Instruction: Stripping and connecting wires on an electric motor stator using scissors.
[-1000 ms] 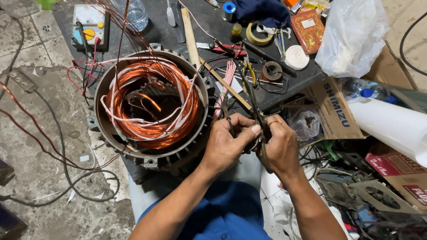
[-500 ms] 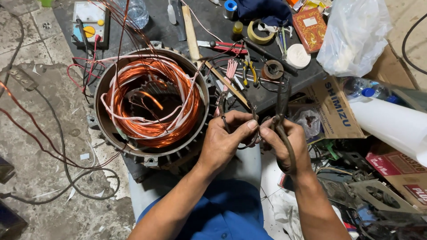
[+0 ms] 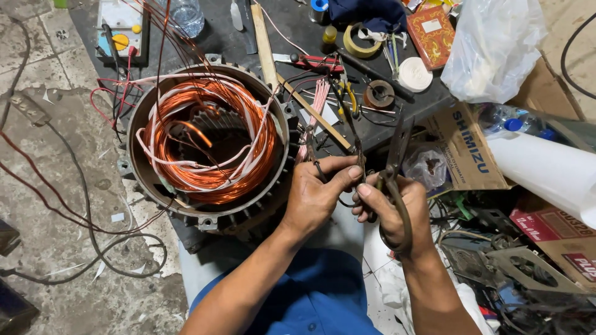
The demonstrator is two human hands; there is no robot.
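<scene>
A round motor stator (image 3: 208,139) with copper windings and white sleeving lies on the black bench in the head view. My left hand (image 3: 320,195) sits just right of it, pinching a thin dark wire (image 3: 354,133) that runs up toward the bench. My right hand (image 3: 397,211) grips dark scissors (image 3: 397,152) by the handles, blades pointing up and slightly apart beside the wire. The two hands touch at the fingertips.
A multimeter (image 3: 121,31) with red leads lies at the back left. Tape rolls (image 3: 363,40), a wooden stick (image 3: 264,40), pliers, a plastic bag (image 3: 493,46), a cardboard box (image 3: 465,149) and a white tube (image 3: 546,170) crowd the right side. Cables trail over the floor at left.
The scissors have come upright in my right hand and their blades have parted. My left hand has shifted slightly along the wire. The stator has not moved.
</scene>
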